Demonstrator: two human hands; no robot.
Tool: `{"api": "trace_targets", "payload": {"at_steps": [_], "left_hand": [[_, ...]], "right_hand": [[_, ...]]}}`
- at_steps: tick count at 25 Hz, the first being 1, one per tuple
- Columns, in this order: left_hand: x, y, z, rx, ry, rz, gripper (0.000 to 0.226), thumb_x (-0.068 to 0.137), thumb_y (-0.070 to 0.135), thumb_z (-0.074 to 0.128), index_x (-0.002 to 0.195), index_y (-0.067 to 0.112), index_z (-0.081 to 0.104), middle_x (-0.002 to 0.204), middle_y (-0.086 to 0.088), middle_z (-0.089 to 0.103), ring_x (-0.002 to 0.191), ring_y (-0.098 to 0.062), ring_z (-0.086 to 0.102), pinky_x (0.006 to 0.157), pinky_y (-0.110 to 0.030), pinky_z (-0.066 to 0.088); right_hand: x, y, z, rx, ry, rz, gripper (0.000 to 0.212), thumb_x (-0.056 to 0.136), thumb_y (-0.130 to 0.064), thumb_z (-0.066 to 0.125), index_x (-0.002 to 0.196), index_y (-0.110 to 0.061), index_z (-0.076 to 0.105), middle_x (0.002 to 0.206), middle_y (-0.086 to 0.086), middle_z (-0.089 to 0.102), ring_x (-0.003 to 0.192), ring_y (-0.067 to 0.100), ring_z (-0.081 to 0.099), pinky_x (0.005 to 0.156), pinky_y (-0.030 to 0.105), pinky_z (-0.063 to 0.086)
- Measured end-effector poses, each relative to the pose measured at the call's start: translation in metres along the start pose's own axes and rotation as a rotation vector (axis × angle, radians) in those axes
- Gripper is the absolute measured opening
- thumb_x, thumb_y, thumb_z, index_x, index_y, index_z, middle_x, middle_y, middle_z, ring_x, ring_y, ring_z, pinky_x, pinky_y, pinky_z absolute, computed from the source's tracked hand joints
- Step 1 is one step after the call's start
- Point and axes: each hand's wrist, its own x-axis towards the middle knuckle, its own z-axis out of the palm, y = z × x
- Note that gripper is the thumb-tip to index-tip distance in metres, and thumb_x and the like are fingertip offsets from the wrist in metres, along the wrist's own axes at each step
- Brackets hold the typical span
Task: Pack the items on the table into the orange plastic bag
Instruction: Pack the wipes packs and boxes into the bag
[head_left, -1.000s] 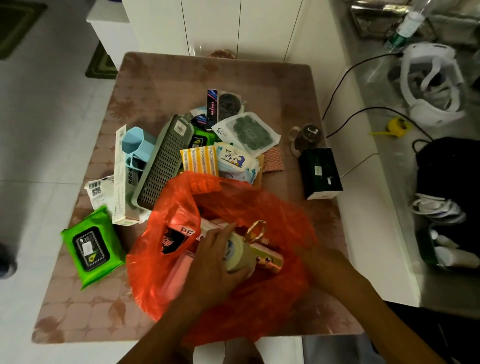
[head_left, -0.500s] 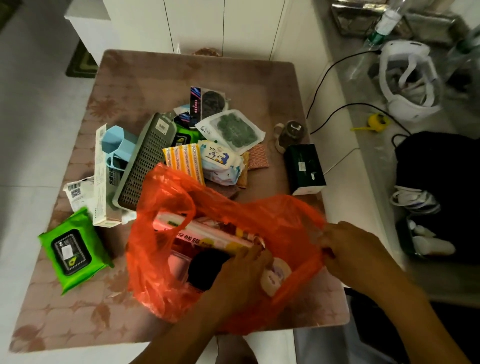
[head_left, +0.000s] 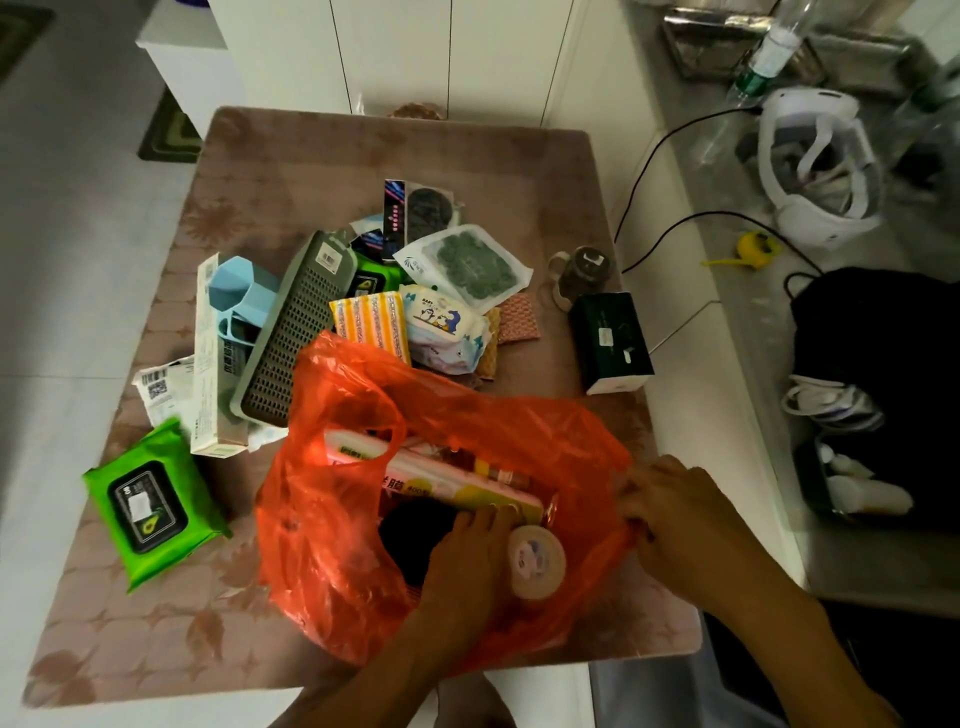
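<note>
The orange plastic bag (head_left: 332, 525) lies open at the table's near edge. Inside it are a long pink and yellow box (head_left: 441, 480), a dark item (head_left: 415, 525) and a roll of tape (head_left: 536, 561). My left hand (head_left: 467, 564) reaches into the bag, its fingers lying over the box and its side against the tape roll. My right hand (head_left: 675, 512) pinches the bag's right rim and holds it open. Loose on the table are a green wipes pack (head_left: 148, 506), a grey perforated tray (head_left: 298, 325), a striped packet (head_left: 371, 319) and a baby wipes pack (head_left: 447, 332).
A dark green box (head_left: 610, 340) and a small jar (head_left: 584, 270) stand at the table's right edge. A white carton with a blue cup (head_left: 228, 338) leans at the left. Cables and a white bag (head_left: 821, 166) lie on the counter to the right.
My left hand has carried the tape roll down into the bag, where it now lies flat. My right hand moved to the bag's right rim and pulled it wider.
</note>
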Motion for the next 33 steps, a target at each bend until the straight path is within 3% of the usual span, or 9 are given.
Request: {"api": "trace_targets", "payload": {"at_steps": [4, 9, 12, 16, 21, 24, 26, 29, 33], "left_hand": [[-0.006, -0.011, -0.039, -0.041, 0.398, 0.136, 0.026, 0.082, 0.028, 0.058, 0.106, 0.02, 0.066, 0.112, -0.002, 0.068, 0.104, -0.022, 0.062, 0.09, -0.039, 0.051], [-0.041, -0.104, -0.111, 0.053, 0.824, -0.085, 0.023, 0.073, 0.019, 0.062, 0.095, 0.016, 0.069, 0.104, -0.007, 0.069, 0.095, -0.031, 0.06, 0.083, -0.04, 0.042], [-0.062, -0.173, -0.134, -0.094, 1.002, -0.546, 0.053, 0.071, 0.03, 0.064, 0.119, 0.009, 0.056, 0.116, -0.021, 0.059, 0.106, -0.041, 0.052, 0.088, -0.049, 0.04], [-0.061, -0.238, -0.122, -0.406, 0.681, -1.01, 0.117, 0.057, 0.033, 0.088, 0.149, 0.019, 0.017, 0.149, -0.024, 0.028, 0.13, -0.047, 0.033, 0.101, -0.06, 0.034], [-0.057, -0.252, -0.109, -0.635, 0.79, -0.997, 0.106, 0.054, 0.018, 0.092, 0.139, 0.024, 0.029, 0.121, -0.024, 0.052, 0.108, -0.043, 0.052, 0.082, -0.046, 0.04], [-0.059, -0.276, -0.107, -0.752, 0.776, -0.961, 0.106, 0.042, 0.026, 0.092, 0.126, 0.051, 0.032, 0.123, -0.023, 0.052, 0.105, -0.041, 0.056, 0.078, -0.051, 0.051], [-0.072, -0.263, -0.126, -0.851, 0.865, -0.844, 0.098, 0.049, 0.019, 0.09, 0.127, 0.046, 0.037, 0.127, -0.018, 0.054, 0.106, -0.037, 0.059, 0.069, -0.048, 0.056], [-0.083, -0.191, -0.178, -0.87, 0.895, -0.599, 0.092, 0.063, 0.008, 0.086, 0.135, 0.037, 0.037, 0.124, -0.006, 0.053, 0.105, -0.026, 0.059, 0.062, -0.033, 0.054], [-0.072, -0.085, -0.209, -0.69, 0.619, -0.148, 0.107, 0.054, 0.046, 0.087, 0.143, 0.044, 0.027, 0.131, 0.013, 0.049, 0.112, -0.005, 0.057, 0.079, -0.027, 0.056]], "right_hand": [[0.001, -0.028, 0.003, 0.018, 0.214, -0.032, 0.054, 0.05, -0.022, 0.09, 0.098, -0.028, 0.067, 0.11, -0.002, 0.07, 0.106, 0.029, 0.066, 0.089, 0.052, 0.048], [0.049, -0.085, 0.009, 0.227, 0.394, -0.14, 0.033, 0.071, -0.016, 0.056, 0.1, -0.025, 0.067, 0.113, -0.004, 0.066, 0.109, 0.022, 0.058, 0.091, 0.041, 0.047], [0.077, -0.123, 0.023, 0.254, 0.341, -0.212, 0.031, 0.078, -0.02, 0.049, 0.104, -0.025, 0.067, 0.118, -0.005, 0.063, 0.11, 0.02, 0.055, 0.091, 0.035, 0.043], [0.086, -0.145, 0.045, 0.281, 0.239, -0.211, 0.035, 0.084, -0.028, 0.038, 0.107, -0.029, 0.064, 0.125, -0.01, 0.059, 0.116, 0.015, 0.051, 0.097, 0.03, 0.039], [0.077, -0.134, 0.052, 0.316, 0.185, -0.085, 0.029, 0.089, -0.025, 0.047, 0.113, -0.032, 0.061, 0.13, -0.015, 0.053, 0.124, 0.01, 0.043, 0.104, 0.029, 0.034], [0.07, -0.128, 0.049, 0.363, 0.182, -0.023, 0.03, 0.089, -0.023, 0.051, 0.115, -0.033, 0.063, 0.123, -0.02, 0.053, 0.116, 0.001, 0.042, 0.102, 0.025, 0.036], [0.067, -0.129, 0.04, 0.482, 0.215, 0.004, 0.027, 0.088, -0.021, 0.054, 0.106, -0.039, 0.064, 0.113, -0.026, 0.055, 0.108, -0.003, 0.048, 0.095, 0.026, 0.044], [0.068, -0.14, 0.02, 1.0, 0.248, 0.099, 0.029, 0.088, -0.015, 0.067, 0.1, -0.042, 0.065, 0.102, -0.018, 0.07, 0.098, 0.004, 0.065, 0.081, 0.025, 0.053], [0.08, -0.172, -0.01, 1.847, 0.011, 0.0, 0.063, 0.07, -0.036, 0.082, 0.125, -0.026, 0.054, 0.117, 0.008, 0.07, 0.1, 0.033, 0.069, 0.078, 0.042, 0.056]]}}
